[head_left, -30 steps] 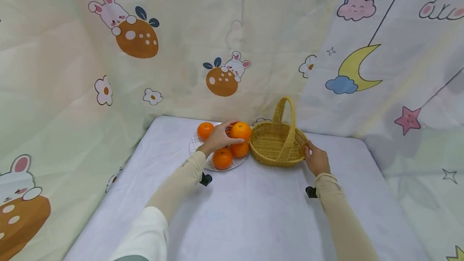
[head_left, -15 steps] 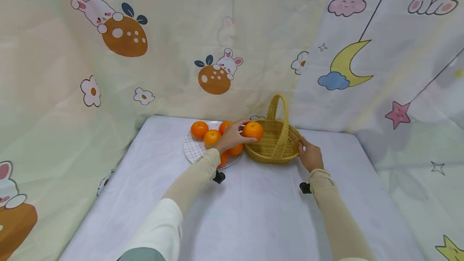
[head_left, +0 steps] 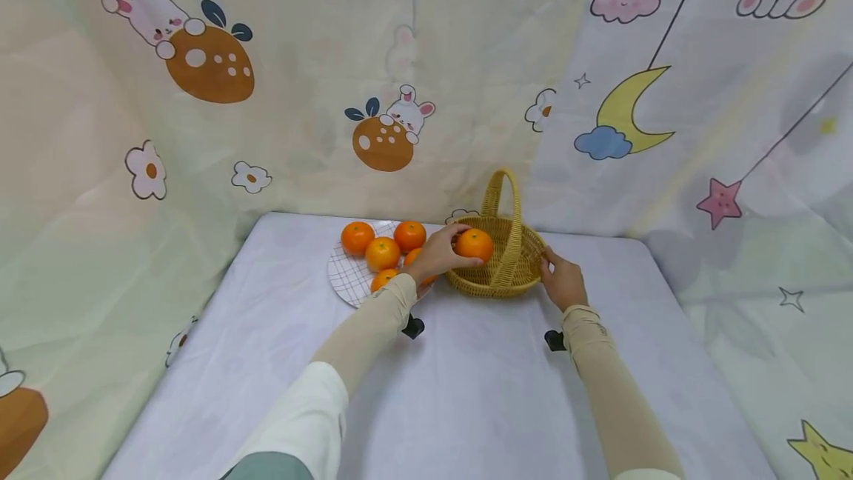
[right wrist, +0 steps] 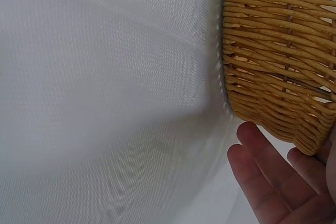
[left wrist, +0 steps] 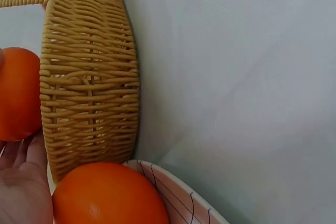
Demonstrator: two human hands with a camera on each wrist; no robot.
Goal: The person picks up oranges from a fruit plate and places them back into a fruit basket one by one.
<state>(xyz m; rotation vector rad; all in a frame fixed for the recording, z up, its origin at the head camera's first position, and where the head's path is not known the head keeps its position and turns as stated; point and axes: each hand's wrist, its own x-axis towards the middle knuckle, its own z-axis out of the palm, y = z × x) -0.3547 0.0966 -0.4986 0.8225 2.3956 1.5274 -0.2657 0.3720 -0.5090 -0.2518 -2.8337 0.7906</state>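
My left hand (head_left: pixel 436 252) holds an orange (head_left: pixel 474 245) over the left part of a yellow wicker basket (head_left: pixel 476 288). In the left wrist view, that orange (left wrist: pixel 20 95) is at the basket's rim, with fingers beneath it. At the basket's right end, my right hand (head_left: pixel 565 284) grips the rim. The right wrist view shows its fingertips (right wrist: pixel 247 132) by the woven wall (right wrist: pixel 278 51), the thumb mostly out of sight. Left of the basket lies a round white plate with a grid pattern (head_left: pixel 343 278), bearing several oranges (head_left: pixel 383 253). My left hand and forearm partly cover them.
An arched handle (head_left: pixel 514 232) rises over the basket's middle. Plate and basket stand close together near the back edge of the white-covered table (head_left: pixel 480 384). A printed cloth backdrop (head_left: pixel 300 95) hangs behind and at both sides.
My left hand has carried the orange rightward from above the plate to over the basket. More oranges on the plate show now. The right hand stays at the basket's rim. The view has shifted slightly.
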